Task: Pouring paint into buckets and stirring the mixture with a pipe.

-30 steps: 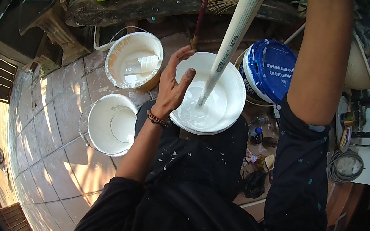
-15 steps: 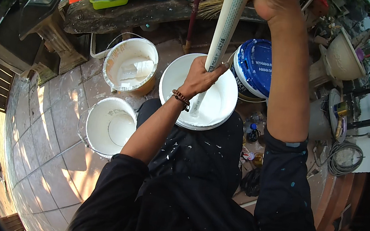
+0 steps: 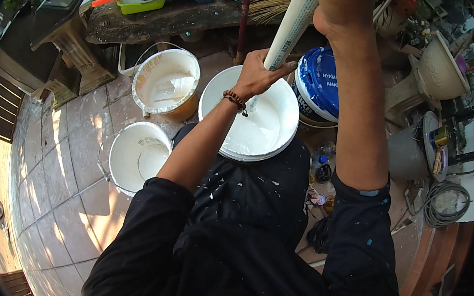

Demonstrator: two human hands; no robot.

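Note:
A white plastic pipe with printed markings slants down into a white bucket of white paint, resting between my legs. My left hand is closed around the pipe just above the bucket. My right hand grips it high at the upper edge, partly cut off by the frame. Behind, a blue-lidded paint pail is partly covered by my right forearm. To the left are a stained bucket with white paint and a second white bucket.
A weathered wooden bench holds trays, long-handled tools and straw bristles. Stone pedestals stand at the left. Bottles lie by my right leg, with a coiled hose farther right on the tiled floor.
My left hand was open beside the pipe, then closed around it and moved a little higher. My right hand has come into view at the pipe's top.

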